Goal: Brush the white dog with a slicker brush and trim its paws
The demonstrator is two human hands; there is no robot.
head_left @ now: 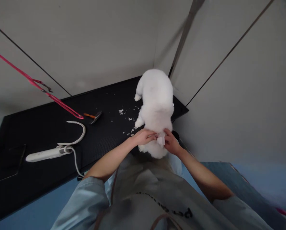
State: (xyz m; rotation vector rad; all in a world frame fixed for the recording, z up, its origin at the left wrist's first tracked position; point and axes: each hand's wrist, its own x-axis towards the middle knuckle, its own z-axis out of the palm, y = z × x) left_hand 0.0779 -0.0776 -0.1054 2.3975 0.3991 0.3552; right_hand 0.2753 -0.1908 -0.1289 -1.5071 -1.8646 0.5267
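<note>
A fluffy white dog (157, 95) stands on a black table (109, 137), its front end close to my body. Both hands are at the fur of its head, on either side of a thin, whitish, slightly see-through piece (161, 139), perhaps paper or film. My left hand (145, 136) has its fingers drawn together, tips at the left edge of this piece. From the other side, my right hand (172, 142) pinches the piece between bent fingers. Exact fingertip contact is partly hidden by the fur.
An orange-handled slicker brush (93, 117) lies left of the dog near white fur tufts (121, 111). Further left are a corded white appliance (49, 154) and a curved white band (81, 132). A pink strap (37, 83) hangs over the table. Grey walls stand behind.
</note>
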